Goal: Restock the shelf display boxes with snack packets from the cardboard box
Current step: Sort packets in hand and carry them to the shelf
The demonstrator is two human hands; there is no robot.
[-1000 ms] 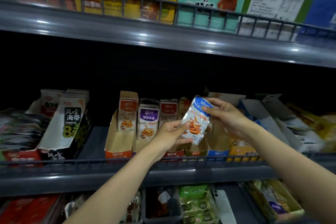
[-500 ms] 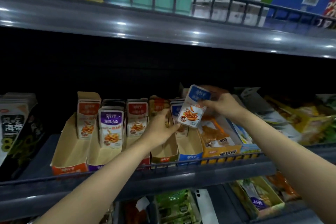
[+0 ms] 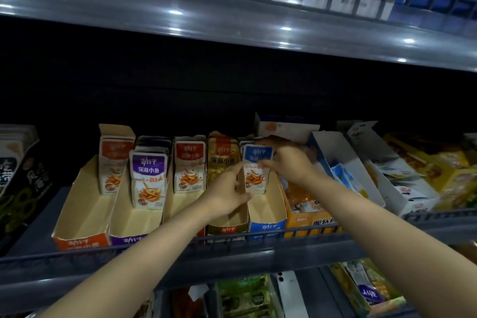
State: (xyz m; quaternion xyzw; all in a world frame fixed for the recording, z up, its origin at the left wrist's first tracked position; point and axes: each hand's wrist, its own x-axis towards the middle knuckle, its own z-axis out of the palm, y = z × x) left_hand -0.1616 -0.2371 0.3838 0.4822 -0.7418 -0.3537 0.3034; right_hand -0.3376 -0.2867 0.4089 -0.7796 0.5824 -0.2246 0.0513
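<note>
Fingers of right hand hide corner of blue packet.

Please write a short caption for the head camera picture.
Left hand and right hand hold a blue-topped packet in the blue display box.

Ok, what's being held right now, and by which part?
A blue-topped snack packet: the right hand pinches its top edge, the left hand touches its left edge; whether that is a grip cannot be told.
</note>
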